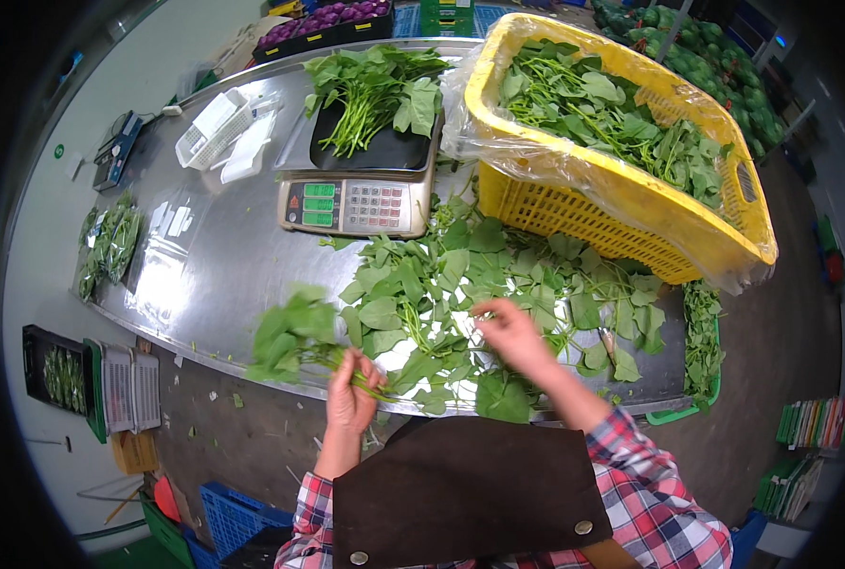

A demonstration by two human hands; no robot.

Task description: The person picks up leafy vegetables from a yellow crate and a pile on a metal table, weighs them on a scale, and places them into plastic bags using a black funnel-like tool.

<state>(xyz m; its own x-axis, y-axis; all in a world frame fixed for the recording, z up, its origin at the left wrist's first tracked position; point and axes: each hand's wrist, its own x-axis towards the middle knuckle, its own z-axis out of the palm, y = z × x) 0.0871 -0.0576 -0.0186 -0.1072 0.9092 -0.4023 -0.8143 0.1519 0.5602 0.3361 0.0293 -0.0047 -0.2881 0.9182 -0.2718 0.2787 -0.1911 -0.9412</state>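
My left hand (350,391) is closed around the stems of a small bunch of leafy greens (294,337), held above the table's near edge with its leaves pointing left. Over the loose heap of leafy greens (455,270) is my right hand (515,341), its fingers loosely bent and apart, with nothing visible in them. Beyond the heap stands a digital scale (356,207). A black tray (399,152) rests on its platform, bearing a bigger bunch of greens (365,95). To the right, a tilted yellow crate (583,237), lined with clear plastic, holds more greens.
The metal table (223,247) bears white baskets (218,133) at the back left and bagged greens (117,239) at its left end. A green crate (707,389) of greens sits beyond the right edge. Purple vegetables (323,21) fill a black crate behind.
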